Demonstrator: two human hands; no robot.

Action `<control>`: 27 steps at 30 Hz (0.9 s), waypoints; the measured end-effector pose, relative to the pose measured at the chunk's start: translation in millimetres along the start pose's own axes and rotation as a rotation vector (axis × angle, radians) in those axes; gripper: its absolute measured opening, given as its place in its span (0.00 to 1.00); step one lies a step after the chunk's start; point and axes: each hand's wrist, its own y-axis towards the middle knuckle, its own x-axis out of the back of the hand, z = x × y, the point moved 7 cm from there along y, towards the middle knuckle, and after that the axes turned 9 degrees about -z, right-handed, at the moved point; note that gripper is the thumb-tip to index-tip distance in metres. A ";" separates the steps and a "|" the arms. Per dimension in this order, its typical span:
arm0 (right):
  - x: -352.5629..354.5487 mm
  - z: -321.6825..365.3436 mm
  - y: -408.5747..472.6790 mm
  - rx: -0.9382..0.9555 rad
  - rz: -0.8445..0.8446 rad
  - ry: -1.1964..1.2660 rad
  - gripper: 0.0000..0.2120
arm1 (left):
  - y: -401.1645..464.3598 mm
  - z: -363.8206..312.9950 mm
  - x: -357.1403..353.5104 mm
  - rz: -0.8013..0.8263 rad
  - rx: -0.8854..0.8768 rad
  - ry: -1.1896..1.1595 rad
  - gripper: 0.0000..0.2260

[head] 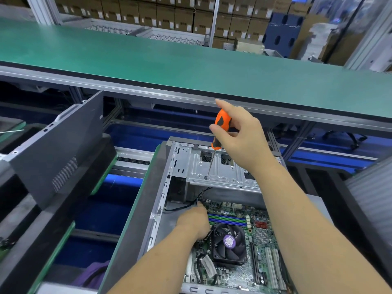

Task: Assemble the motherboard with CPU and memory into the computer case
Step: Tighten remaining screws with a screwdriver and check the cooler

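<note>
The open grey computer case [161,187] lies on its side in front of me. The green motherboard [261,236] sits inside it, with a black CPU fan [230,244] and blue and green memory slots [227,220]. My right hand [239,136] grips an orange and black screwdriver [220,128] held upright, its tip resting on the silver drive cage [222,172]. My left hand [195,221] reaches down to the board's upper left corner, fingers pinched at the black cables [191,205]; I cannot tell what it holds.
A dark grey side panel [63,149] leans at the left. A green-topped shelf [169,62] runs across above the case, with stacked cardboard boxes [169,15] behind. Blue conveyor [101,213] lies left of the case. Another grey case [373,187] edges in at the right.
</note>
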 end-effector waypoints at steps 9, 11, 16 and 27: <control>4.5 1.5 3.9 -0.008 -0.055 -0.056 0.23 | -2.0 0.3 -0.4 0.010 0.004 -0.007 0.34; 1.4 4.3 0.0 0.014 0.007 0.005 0.25 | -1.6 -0.3 2.2 0.007 -0.001 -0.006 0.34; 1.1 -0.6 2.5 0.010 -0.007 -0.093 0.24 | -3.9 -0.4 3.3 0.023 0.006 0.004 0.35; 1.3 0.5 2.4 0.007 0.026 -0.072 0.26 | -2.6 -0.7 3.8 0.019 0.005 -0.001 0.35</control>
